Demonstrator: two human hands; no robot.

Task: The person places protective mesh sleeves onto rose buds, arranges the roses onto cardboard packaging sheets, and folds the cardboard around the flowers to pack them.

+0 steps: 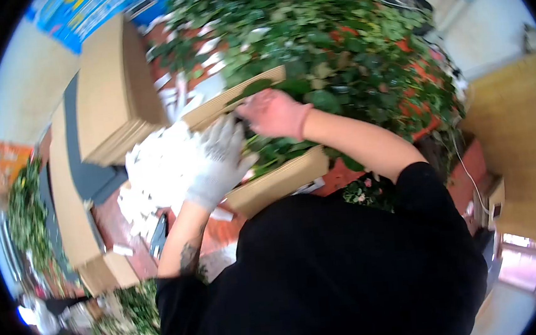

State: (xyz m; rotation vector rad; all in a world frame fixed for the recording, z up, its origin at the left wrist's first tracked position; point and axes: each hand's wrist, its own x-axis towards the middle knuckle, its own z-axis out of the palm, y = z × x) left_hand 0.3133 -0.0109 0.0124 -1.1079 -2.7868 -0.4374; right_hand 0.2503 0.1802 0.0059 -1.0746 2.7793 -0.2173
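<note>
An open cardboard box (275,183) lies in front of my body with green leafy stems (273,149) inside it. My left hand (216,162), in a white glove, reaches over the box's left end. Its fingers stretch forward and the thumb stands apart. My right hand (274,113), in a pink glove, is over the box near its far wall, with its fingertips close to those of my left hand. The right fingers are curled down toward the leaves; whatever lies under them is hidden. A heap of white paper or foam pieces (161,166) sits beside my left hand.
A large pile of leafy stems (321,43) covers the far side of the red table (118,218). Stacked cardboard (102,95) stands at the left. A dark stapler-like tool (159,236) lies near my left forearm. More greenery (29,211) is at far left.
</note>
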